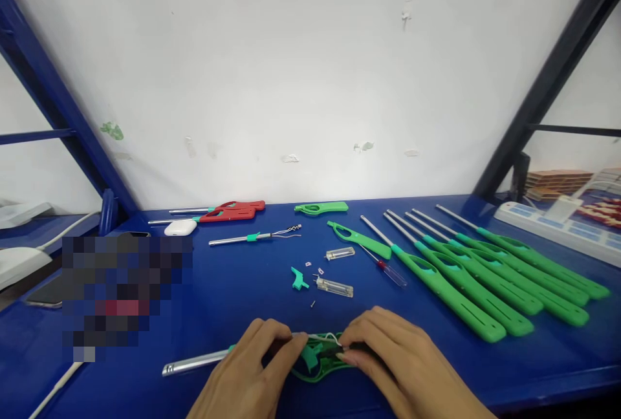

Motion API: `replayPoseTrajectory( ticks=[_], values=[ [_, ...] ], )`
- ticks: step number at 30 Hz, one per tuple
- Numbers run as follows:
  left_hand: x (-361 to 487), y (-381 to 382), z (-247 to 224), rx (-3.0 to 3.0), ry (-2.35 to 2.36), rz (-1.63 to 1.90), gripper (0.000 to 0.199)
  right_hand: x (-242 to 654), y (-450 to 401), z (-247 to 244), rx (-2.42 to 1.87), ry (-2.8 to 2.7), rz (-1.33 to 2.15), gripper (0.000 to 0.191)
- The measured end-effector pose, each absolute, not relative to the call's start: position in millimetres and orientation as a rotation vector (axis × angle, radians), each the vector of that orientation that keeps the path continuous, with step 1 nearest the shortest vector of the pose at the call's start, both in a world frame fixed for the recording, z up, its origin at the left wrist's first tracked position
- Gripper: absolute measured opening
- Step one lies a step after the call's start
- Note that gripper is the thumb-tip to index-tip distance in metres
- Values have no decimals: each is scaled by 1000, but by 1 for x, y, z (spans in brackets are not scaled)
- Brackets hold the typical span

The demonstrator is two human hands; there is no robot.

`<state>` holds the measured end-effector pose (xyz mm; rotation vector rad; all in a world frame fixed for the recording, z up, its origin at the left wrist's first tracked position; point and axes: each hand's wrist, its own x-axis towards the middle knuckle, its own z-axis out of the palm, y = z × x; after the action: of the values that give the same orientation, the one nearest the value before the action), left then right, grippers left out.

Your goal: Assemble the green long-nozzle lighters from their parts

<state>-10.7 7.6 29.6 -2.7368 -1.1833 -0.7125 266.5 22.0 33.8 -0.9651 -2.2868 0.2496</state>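
An opened green lighter shell (315,377) lies at the table's front edge, with a teal trigger (311,355) and a white wire inside. My left hand (252,364) is closed over the shell's left end, beside the metal tube (196,362) that sticks out to the left. My right hand (392,357) pinches at the dark part and wire in the shell's right half; its fingertips partly hide them. Behind the hands lie a loose teal trigger (299,279), a small screw (313,304) and two clear fuel tanks (334,287).
Several green lighters (446,296) lie at the right, near a screwdriver (392,273) and a green half shell (361,239). Red lighters (228,214), a white case (180,227) and a loose tube (237,239) are at the back left. A power strip (557,225) stands far right.
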Motion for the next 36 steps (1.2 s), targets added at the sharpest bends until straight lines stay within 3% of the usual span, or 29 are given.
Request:
replayPoseTrajectory(
  ticks=[5,12,27,36],
  values=[
    [-3,8,28,-2753,-1211,-717,47,268,22,34,-954,-2316,245,34],
    [0,8,26,-2716,-1273,-754,27,268,21,34,-962,-2303,343,31],
    [5,10,24,-2606,-1149,-697,22,269,21,34,-997,-2369,387,13],
    [4,10,21,-2617,-1151,-678,29,265,20,34,-982,-2400,252,31]
  ],
)
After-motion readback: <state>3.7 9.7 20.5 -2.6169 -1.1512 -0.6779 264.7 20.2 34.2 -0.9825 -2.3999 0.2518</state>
